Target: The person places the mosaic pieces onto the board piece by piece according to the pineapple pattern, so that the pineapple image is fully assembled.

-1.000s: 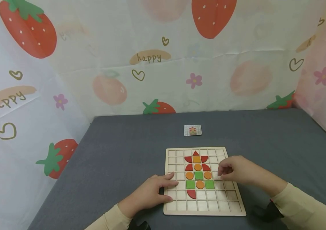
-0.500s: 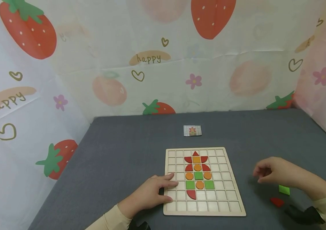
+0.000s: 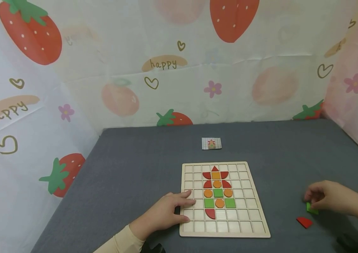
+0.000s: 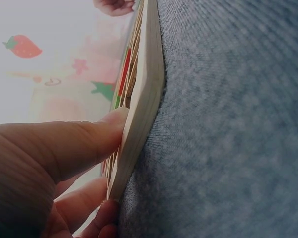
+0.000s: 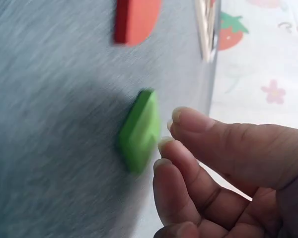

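Observation:
The wooden grid board (image 3: 224, 234) lies on the grey cloth, with red, orange and green pieces forming a figure down its middle columns. My left hand (image 3: 165, 211) rests on the board's left edge, fingers spread. In the left wrist view the thumb (image 4: 89, 141) lies on the board's rim. Off to the right, my right hand (image 3: 333, 196) is over a green square (image 3: 312, 209). In the right wrist view its thumb and bent fingertips come close beside the green square (image 5: 139, 134), with nothing between them. A red quarter-circle piece (image 3: 304, 222) lies just left of it.
A small pattern card (image 3: 211, 143) showing a coloured figure on a grid lies behind the board. Printed fabric walls (image 3: 179, 95) with strawberries stand at the back and sides of the grey-covered table (image 3: 134, 168).
My right hand has moved right, from the board's right side to the green square, uncovering the green and red loose pieces. The left hand has stayed on the board.

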Motion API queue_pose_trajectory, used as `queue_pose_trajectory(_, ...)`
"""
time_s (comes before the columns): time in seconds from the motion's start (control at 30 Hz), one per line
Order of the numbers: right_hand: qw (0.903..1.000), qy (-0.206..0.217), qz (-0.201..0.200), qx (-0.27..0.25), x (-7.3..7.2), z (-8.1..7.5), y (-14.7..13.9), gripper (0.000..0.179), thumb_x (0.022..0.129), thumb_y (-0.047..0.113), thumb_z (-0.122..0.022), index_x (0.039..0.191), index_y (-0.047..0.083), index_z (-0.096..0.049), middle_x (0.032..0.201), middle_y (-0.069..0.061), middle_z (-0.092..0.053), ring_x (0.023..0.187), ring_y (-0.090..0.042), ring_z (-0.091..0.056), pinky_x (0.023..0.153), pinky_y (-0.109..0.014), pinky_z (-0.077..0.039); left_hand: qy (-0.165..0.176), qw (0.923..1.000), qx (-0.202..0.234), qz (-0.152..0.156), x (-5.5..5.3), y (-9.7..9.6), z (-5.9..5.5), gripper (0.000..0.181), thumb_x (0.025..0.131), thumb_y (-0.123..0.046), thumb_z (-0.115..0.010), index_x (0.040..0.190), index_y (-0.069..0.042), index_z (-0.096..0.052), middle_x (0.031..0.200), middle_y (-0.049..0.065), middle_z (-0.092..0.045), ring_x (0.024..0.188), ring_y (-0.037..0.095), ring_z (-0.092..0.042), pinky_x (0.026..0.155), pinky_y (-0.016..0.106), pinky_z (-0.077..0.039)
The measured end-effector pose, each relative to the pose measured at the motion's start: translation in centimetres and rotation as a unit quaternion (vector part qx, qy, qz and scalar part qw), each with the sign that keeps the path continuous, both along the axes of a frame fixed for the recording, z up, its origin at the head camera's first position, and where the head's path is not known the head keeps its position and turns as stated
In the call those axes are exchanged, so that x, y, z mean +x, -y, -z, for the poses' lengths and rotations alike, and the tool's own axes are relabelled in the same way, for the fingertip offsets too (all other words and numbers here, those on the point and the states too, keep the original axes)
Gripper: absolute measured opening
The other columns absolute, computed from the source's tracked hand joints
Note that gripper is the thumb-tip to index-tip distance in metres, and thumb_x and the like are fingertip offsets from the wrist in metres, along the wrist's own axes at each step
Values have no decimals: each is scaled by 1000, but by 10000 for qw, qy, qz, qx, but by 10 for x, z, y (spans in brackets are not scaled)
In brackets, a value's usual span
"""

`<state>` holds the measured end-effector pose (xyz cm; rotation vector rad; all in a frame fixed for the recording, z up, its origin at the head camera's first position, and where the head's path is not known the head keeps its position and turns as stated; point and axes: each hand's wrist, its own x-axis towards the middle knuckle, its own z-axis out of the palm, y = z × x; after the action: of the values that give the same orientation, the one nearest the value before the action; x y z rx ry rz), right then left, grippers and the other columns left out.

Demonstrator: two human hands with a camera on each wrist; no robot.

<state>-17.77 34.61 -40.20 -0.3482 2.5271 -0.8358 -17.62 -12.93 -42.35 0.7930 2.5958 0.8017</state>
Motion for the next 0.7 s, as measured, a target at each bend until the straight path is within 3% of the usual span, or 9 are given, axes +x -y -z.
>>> queue_pose_trajectory(0.3,9985,-8,321,449,0,3,-6,20,72,9,-73,83,7,-57,66,0,-48,59,-9,-42,53,-27,-36,-10,10000,-2,-12,0,0,0,51,75,-32,-73,124,-28,-58,141,-6,-40,113,16,-46,84,28,-38)
queue_pose_trajectory(0.53,9999,94,-59,97,-1,3,-8,25,69,10,-75,79,6,-52,66,1,-46,57,-6,-41,52,-25,-33,-27,10000,20,32,-1,0,1,51,76,-31,-73,125,-28,-58,140,-6,-40,120,17,-44,88,29,-37)
queue_pose_trajectory(0.7,9991,73,-318,-260,-3,-1,-2,21,77,13,-70,78,6,-50,64,4,-45,55,-4,-39,50,-26,-32,-23,10000,37,27,-1,0,2,50,76,-30,-73,125,-27,-58,141,-6,-40,121,17,-44,89,29,-37)
